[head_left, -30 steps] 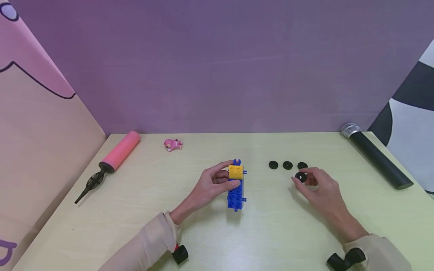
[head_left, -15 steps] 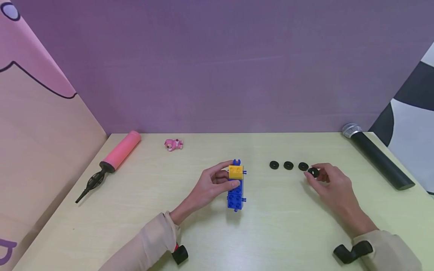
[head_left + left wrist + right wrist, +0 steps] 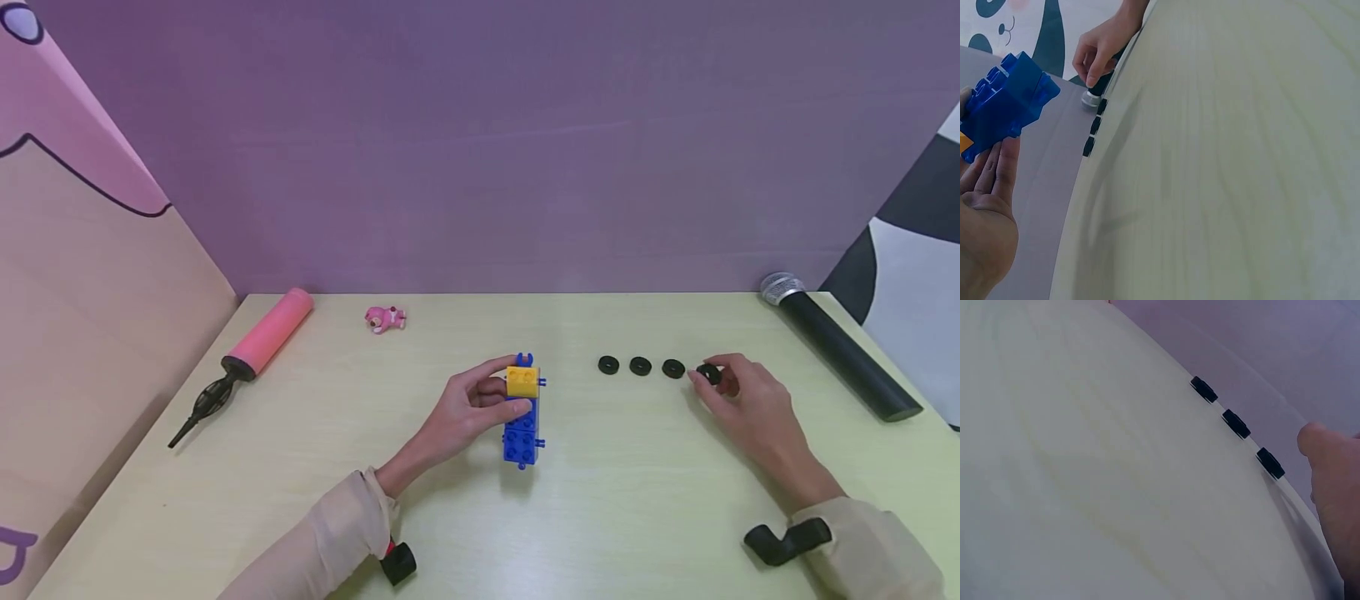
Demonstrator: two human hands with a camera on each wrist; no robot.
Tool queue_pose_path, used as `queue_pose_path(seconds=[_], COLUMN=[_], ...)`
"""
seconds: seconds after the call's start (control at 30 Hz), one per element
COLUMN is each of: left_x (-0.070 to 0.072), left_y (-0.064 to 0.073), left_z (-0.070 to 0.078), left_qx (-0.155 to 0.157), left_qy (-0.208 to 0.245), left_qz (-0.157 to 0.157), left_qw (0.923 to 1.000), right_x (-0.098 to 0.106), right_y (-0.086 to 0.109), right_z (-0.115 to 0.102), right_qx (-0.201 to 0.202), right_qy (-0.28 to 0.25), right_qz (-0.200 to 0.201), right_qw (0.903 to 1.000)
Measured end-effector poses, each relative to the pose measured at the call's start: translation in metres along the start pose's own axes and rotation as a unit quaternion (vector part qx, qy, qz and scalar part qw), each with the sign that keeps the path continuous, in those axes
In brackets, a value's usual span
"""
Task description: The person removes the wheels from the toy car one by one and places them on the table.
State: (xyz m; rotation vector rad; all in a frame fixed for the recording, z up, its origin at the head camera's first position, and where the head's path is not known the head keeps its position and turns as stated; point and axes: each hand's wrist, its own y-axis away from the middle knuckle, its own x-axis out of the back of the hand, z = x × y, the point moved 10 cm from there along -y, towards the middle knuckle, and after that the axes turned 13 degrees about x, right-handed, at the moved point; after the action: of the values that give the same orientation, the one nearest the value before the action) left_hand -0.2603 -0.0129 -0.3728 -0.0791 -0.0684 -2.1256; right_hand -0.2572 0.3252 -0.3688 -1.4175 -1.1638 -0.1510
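My left hand [image 3: 468, 408] grips a toy block build [image 3: 521, 448] above the table, thumb across its front. The build has blue studded bricks and one yellow brick, with small pegs at its sides; its blue end [image 3: 1013, 100] shows in the left wrist view. On the right, my right hand [image 3: 753, 408] pinches a small black toy wheel [image 3: 708, 374] between thumb and fingers, close over the table. Three like wheels lie in a row just left of it: a near one [image 3: 673, 368], a middle one [image 3: 641, 367] and a far-left one [image 3: 608, 365]. The pinched wheel is hidden in the right wrist view.
A pink hand pump [image 3: 270, 333] with a black nozzle lies at the table's left. Toward the back is a small pink bear figure [image 3: 386, 319]. A black microphone [image 3: 847, 354] lies along the right edge. A purple wall [image 3: 480, 150] rises behind the table.
My right hand has moved right with the wheel, past the row's right end, and lower toward the table. The left hand and the block build have stayed in place.
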Motion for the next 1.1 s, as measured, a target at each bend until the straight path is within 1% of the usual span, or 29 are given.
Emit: queue_pose_path(seconds=[0.23, 0.47, 0.7, 0.97, 1.1], left_x=[0.000, 0.001, 0.001, 0.000, -0.001], left_y=[0.000, -0.001, 0.000, 0.000, 0.000], left_z=[0.000, -0.002, -0.001, 0.000, 0.000], left_qx=[-0.003, -0.002, 0.001, -0.001, -0.001], left_qy=[0.007, 0.007, 0.007, 0.001, 0.001], left_qz=[-0.006, -0.005, -0.004, -0.001, -0.002], left_qw=[0.9999, 1.0000, 1.0000, 1.0000, 1.0000], right_x=[-0.005, -0.011, -0.012, -0.016, -0.019], right_y=[0.000, -0.001, -0.004, -0.004, -0.004], right_z=[0.012, 0.018, 0.020, 0.028, 0.031], right_qx=[-0.022, -0.021, -0.022, -0.042, -0.044], right_qy=[0.007, 0.010, 0.012, 0.018, 0.019], right_qz=[-0.029, -0.059, -0.074, -0.092, -0.099], right_qw=[0.9993, 0.9980, 0.9969, 0.9947, 0.9939])
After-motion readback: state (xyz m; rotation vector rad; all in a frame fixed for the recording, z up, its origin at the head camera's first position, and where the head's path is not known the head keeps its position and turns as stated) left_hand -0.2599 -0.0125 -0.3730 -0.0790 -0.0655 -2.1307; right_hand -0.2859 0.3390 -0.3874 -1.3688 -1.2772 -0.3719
